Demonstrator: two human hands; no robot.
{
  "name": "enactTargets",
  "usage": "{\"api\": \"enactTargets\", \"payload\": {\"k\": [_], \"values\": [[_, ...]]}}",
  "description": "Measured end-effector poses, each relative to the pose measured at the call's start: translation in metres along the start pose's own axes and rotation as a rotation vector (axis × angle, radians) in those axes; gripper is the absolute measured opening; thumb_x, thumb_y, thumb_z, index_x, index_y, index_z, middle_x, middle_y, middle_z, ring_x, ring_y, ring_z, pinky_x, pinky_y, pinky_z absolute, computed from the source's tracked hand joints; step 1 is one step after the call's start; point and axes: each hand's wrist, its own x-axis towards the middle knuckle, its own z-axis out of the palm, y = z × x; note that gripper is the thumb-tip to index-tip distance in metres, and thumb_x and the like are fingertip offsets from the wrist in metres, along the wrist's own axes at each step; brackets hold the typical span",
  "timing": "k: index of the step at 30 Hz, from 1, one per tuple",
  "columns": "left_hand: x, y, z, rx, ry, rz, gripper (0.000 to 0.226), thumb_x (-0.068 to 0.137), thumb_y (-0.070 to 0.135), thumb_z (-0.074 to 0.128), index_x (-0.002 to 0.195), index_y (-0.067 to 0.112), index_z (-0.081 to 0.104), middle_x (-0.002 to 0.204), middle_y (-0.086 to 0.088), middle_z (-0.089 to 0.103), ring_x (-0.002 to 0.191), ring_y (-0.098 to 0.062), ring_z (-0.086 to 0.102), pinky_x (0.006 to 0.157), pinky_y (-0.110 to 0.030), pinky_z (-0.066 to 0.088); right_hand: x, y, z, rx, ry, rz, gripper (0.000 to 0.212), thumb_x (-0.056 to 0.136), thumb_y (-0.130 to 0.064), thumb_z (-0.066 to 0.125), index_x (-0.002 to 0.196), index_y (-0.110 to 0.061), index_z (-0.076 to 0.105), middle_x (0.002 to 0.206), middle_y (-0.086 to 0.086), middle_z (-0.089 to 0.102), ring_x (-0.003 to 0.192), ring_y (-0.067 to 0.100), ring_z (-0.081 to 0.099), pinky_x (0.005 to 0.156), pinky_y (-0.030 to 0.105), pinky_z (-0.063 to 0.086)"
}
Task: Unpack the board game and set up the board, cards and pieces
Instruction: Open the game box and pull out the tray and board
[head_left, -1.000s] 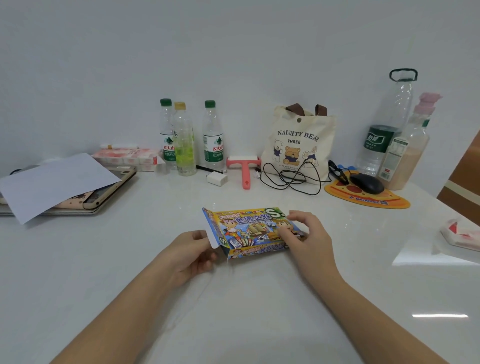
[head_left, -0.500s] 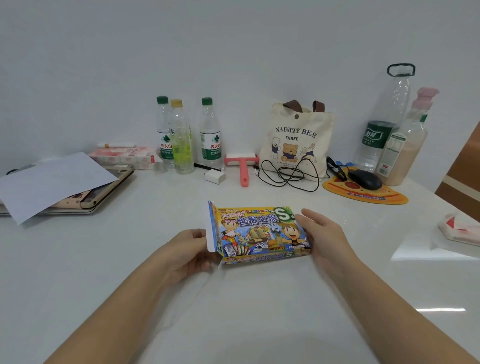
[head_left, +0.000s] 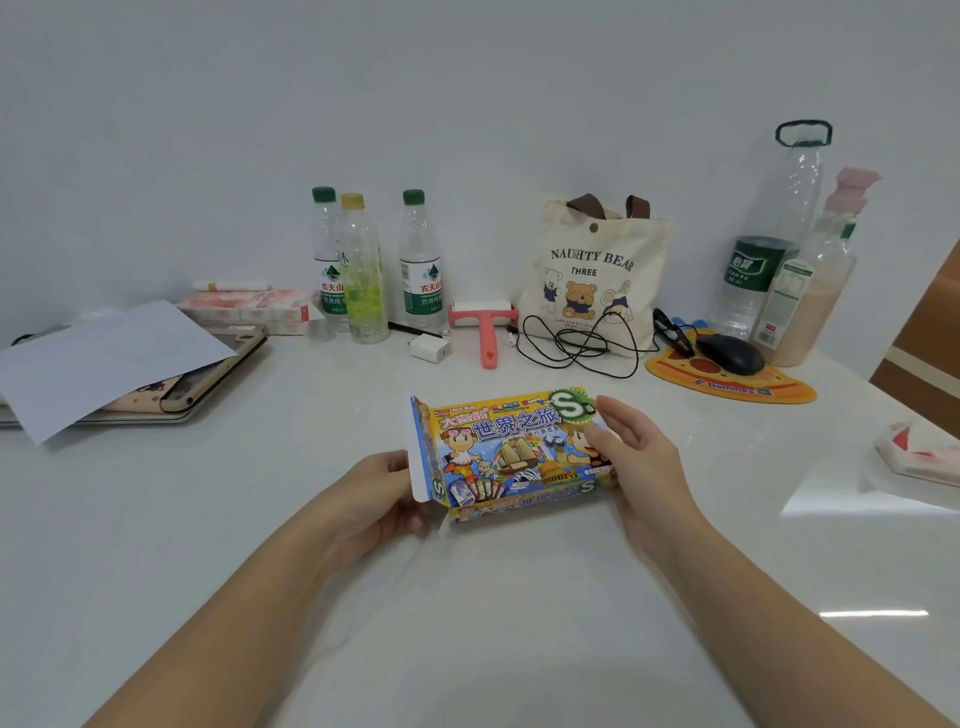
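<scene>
A small colourful board game box (head_left: 511, 452) is tilted up in the middle of the white table (head_left: 493, 597), its printed face toward me. The end flap on its left side stands open, white inside. My left hand (head_left: 379, 493) holds the box at that open left end, fingers behind and under the flap. My right hand (head_left: 631, 462) grips the right end, thumb on the printed front and fingers round the edge. No board, cards or pieces are in sight outside the box.
Along the back wall stand three small bottles (head_left: 369, 270), a pink lint roller (head_left: 485, 332), a charger with black cable (head_left: 576, 343), a bear tote bag (head_left: 592, 270), a mouse on an orange pad (head_left: 727, 364) and two large bottles (head_left: 779, 244). Paper over tablets (head_left: 104, 358) lies left.
The box has been lifted from lying flat to tilted with its face toward me. My right hand shifted from the top of the box to its right end.
</scene>
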Motion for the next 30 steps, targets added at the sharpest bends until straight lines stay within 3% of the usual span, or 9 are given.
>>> {"api": "enactTargets", "payload": {"k": [3,6,11,13,17,22,27,30], "values": [[0.000,0.000,-0.004,-0.090,-0.019,-0.030,0.025,0.071,0.007,0.061,0.096,0.006,0.067,0.067,-0.003,0.067,0.053,-0.010,0.053,0.047,-0.020,0.045,0.000,0.004,0.004,0.013,-0.015,0.039,0.032,0.092,-0.007,0.060,0.119,-0.025,0.060,0.121,0.001,0.066,0.093,0.022,0.071,0.082,0.042,0.057],[0.002,-0.002,-0.007,-0.168,0.015,-0.058,0.016,0.088,0.000,0.058,0.090,0.010,0.070,0.081,-0.006,0.071,0.067,-0.015,0.055,0.049,-0.019,0.048,0.001,0.006,0.005,0.023,-0.017,0.057,0.031,0.094,-0.007,0.058,0.123,-0.017,0.062,0.112,0.006,0.070,0.086,0.021,0.072,0.080,0.039,0.057],[0.001,-0.001,-0.010,-0.275,-0.001,-0.062,0.007,0.088,0.008,0.057,0.093,0.007,0.060,0.084,-0.007,0.071,0.066,-0.014,0.065,0.052,-0.020,0.054,0.005,0.003,-0.001,0.036,0.043,0.060,0.029,0.094,-0.007,0.057,0.121,-0.015,0.064,0.110,0.011,0.071,0.085,0.023,0.071,0.081,0.039,0.058],[0.000,-0.001,-0.015,-0.340,-0.020,-0.058,0.011,0.081,0.012,0.059,0.091,0.007,0.057,0.086,-0.010,0.071,0.069,-0.016,0.068,0.057,-0.023,0.057,0.006,0.001,-0.006,0.041,0.067,0.055,0.029,0.094,-0.008,0.057,0.121,-0.016,0.064,0.109,0.011,0.071,0.084,0.023,0.071,0.079,0.038,0.058],[-0.003,0.003,-0.019,-0.473,-0.061,-0.063,0.028,0.079,0.009,0.054,0.104,-0.001,0.060,0.102,-0.019,0.068,0.082,-0.030,0.071,0.069,-0.037,0.060,0.008,0.001,-0.008,0.048,0.083,0.045,0.028,0.094,-0.009,0.058,0.121,-0.016,0.065,0.107,0.010,0.071,0.081,0.021,0.071,0.072,0.033,0.059],[-0.002,0.004,-0.013,-0.339,0.062,-0.071,0.025,0.094,0.024,0.052,0.103,0.004,0.062,0.098,-0.016,0.071,0.076,-0.026,0.072,0.065,-0.034,0.061,0.008,0.002,-0.006,0.037,0.084,0.040,0.029,0.095,-0.009,0.057,0.122,-0.015,0.063,0.107,0.009,0.071,0.083,0.021,0.072,0.073,0.033,0.059],[-0.001,0.001,-0.009,-0.164,0.196,-0.012,0.018,0.094,0.013,0.053,0.109,0.003,0.056,0.089,-0.015,0.073,0.073,-0.025,0.070,0.061,-0.034,0.060,0.007,0.003,-0.005,0.029,0.098,0.031,0.027,0.095,-0.007,0.056,0.118,-0.018,0.065,0.107,0.008,0.072,0.086,0.023,0.071,0.081,0.038,0.058],[-0.001,0.002,-0.010,-0.053,0.266,0.020,0.023,0.094,0.010,0.048,0.116,0.009,0.055,0.096,-0.015,0.072,0.079,-0.027,0.067,0.061,-0.034,0.058,0.007,0.003,-0.005,0.025,0.110,0.022,0.026,0.096,-0.007,0.055,0.115,-0.019,0.066,0.105,0.008,0.072,0.085,0.022,0.072,0.077,0.036,0.058]]}}
